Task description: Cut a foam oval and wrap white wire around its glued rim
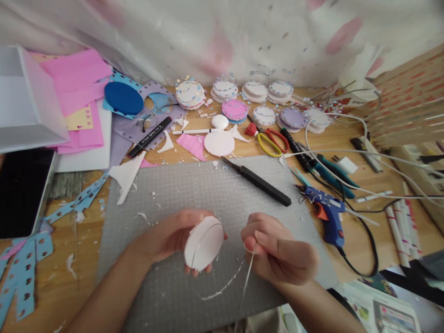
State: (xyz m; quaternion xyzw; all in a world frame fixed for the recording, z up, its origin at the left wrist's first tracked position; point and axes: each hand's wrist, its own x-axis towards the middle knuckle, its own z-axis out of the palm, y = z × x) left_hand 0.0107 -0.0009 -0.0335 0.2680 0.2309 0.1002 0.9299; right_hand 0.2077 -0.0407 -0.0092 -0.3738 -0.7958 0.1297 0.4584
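- Both our hands work just above the mat point(180, 185): left hand point(173, 238) closes its grip on a white disc point(204, 243), right hand point(277, 252) pinches a thin wire point(247, 277).
- Wire already curves along part of the disc's edge; we judge the wrapping partly done, a loose tail left.
- Beyond the mat, finished discs point(256, 90) stand stacked; right of it lies a glue gun point(328, 215).

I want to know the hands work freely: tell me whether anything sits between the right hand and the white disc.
Nothing visible does. The left hand holds the white disc above the grey mat; the right hand pinches a thin wire beside it, with only open mat between them.
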